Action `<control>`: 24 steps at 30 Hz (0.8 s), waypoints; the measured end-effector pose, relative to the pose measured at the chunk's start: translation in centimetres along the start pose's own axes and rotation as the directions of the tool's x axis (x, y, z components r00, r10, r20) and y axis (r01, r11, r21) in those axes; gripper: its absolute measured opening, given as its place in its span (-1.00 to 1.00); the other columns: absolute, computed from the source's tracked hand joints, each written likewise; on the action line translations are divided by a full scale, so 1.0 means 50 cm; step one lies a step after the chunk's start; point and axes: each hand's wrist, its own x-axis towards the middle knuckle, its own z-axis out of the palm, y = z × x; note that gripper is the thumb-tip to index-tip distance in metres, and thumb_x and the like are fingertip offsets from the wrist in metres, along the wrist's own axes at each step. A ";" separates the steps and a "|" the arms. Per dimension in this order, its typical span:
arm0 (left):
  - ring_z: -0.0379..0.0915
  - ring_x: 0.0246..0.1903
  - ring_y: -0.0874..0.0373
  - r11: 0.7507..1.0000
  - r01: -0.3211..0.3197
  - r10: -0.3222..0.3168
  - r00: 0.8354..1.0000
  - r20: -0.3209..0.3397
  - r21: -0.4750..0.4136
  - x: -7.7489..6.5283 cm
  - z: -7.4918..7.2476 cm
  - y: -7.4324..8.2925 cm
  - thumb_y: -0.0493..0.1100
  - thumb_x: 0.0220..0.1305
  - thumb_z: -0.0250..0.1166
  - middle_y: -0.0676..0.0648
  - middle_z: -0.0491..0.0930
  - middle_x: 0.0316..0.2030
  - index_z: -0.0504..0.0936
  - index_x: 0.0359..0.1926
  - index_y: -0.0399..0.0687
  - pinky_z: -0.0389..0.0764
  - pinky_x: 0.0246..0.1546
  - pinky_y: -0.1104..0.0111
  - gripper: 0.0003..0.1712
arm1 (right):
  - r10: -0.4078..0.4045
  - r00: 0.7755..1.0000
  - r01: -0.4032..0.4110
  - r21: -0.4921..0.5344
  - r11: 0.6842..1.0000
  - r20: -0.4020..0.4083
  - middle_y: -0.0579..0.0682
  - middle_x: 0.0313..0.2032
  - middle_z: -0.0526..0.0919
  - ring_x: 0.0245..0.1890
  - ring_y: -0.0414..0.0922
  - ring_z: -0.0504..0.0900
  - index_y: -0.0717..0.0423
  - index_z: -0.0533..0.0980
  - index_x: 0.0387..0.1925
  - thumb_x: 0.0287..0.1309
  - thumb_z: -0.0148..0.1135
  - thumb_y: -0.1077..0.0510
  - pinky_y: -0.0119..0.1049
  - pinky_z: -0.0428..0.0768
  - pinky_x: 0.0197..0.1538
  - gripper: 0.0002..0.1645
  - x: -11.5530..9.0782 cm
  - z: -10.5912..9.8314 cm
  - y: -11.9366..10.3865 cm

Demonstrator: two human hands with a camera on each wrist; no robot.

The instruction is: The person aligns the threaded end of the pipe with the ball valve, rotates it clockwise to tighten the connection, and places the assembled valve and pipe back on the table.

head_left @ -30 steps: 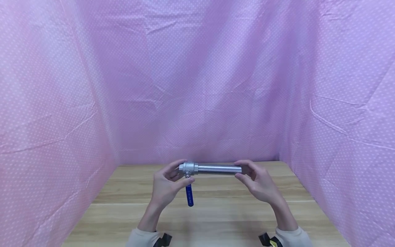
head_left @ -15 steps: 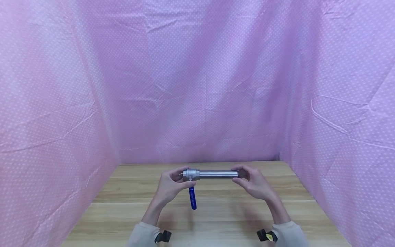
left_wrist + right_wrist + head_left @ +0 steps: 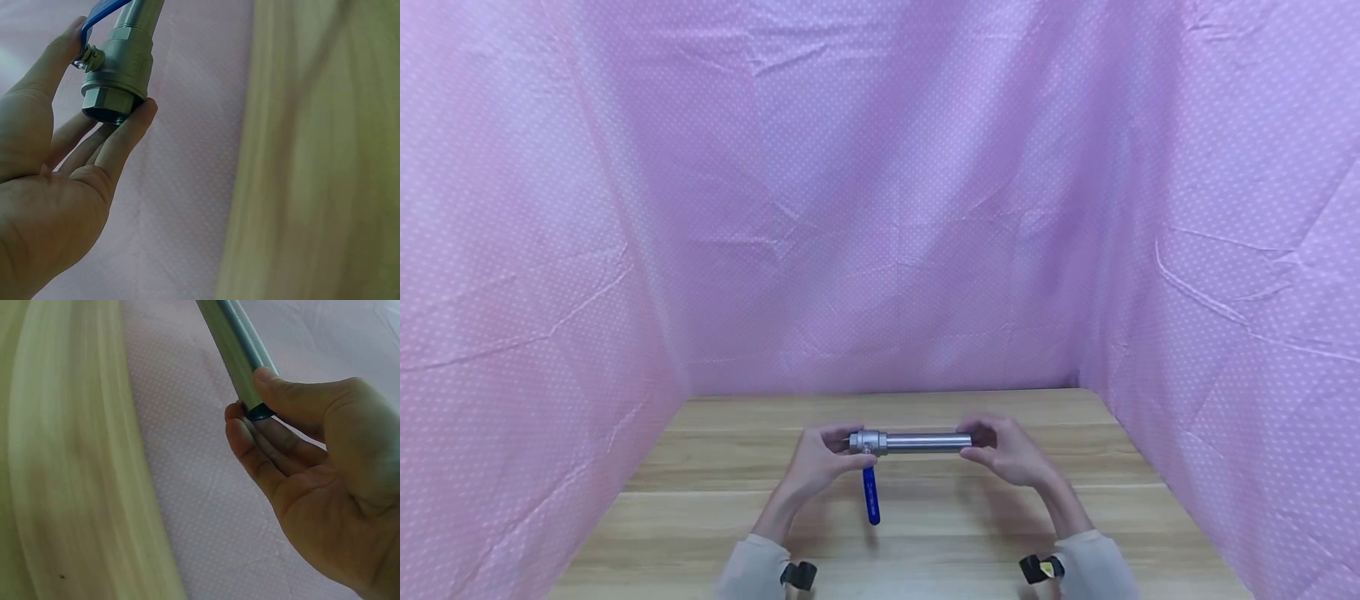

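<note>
A silvery ball valve (image 3: 869,442) with a blue lever handle (image 3: 871,496) is joined to a straight metal pipe (image 3: 925,442), and the two lie level in one line above the table. My left hand (image 3: 815,463) grips the valve body, thumb at the near side by the lever and fingers behind. In the left wrist view the valve's open hexagonal end (image 3: 107,104) faces the palm. At the pipe's other end my right hand (image 3: 1011,452) pinches it between thumb and fingers. The right wrist view shows that end as a dark round opening (image 3: 260,412). The lever points toward the person.
Below is a light wooden table (image 3: 925,533) with shadows of the hands and valve. A pink dotted cloth (image 3: 880,208) hangs behind the table and along both sides. Dark wrist-worn cameras (image 3: 800,575) sit at the sleeves.
Both hands have brought the valve and pipe lower in the head view, toward the person and the table. The grips look the same, and the lever still points toward the person.
</note>
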 end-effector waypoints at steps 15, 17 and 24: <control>0.83 0.11 0.06 0.991 0.086 -0.094 0.992 0.079 0.103 0.006 0.006 -0.076 -0.04 0.19 0.77 -0.16 0.89 0.13 0.78 0.30 -0.18 0.86 0.25 0.32 -0.30 | 0.034 0.986 -0.036 0.012 0.999 0.160 0.14 -0.09 0.84 -0.12 -0.28 0.71 0.31 0.71 0.15 0.37 0.46 0.39 -0.51 0.79 -0.06 -0.65 -0.003 0.027 0.067; 0.82 0.10 0.09 0.990 0.111 -0.118 0.989 0.085 0.090 0.006 0.008 -0.083 -0.04 0.19 0.77 -0.12 0.89 0.12 0.80 0.28 -0.13 0.83 0.25 0.33 -0.33 | 0.061 0.984 -0.062 -0.001 0.998 0.169 0.08 -0.11 0.83 -0.14 -0.27 0.70 0.26 0.72 0.13 0.37 0.46 0.38 -0.51 0.77 -0.08 -0.67 -0.006 0.031 0.071; 0.79 -0.04 0.11 0.987 0.123 -0.133 0.986 0.097 0.107 0.009 0.014 -0.097 -0.07 0.17 0.77 -0.05 0.91 0.00 0.84 0.18 -0.07 0.77 0.11 0.33 -0.43 | 0.108 0.976 -0.103 -0.038 0.994 0.189 0.02 -0.18 0.78 -0.17 -0.19 0.68 0.14 0.73 0.00 0.31 0.45 0.40 -0.50 0.72 -0.10 -0.73 -0.014 0.043 0.083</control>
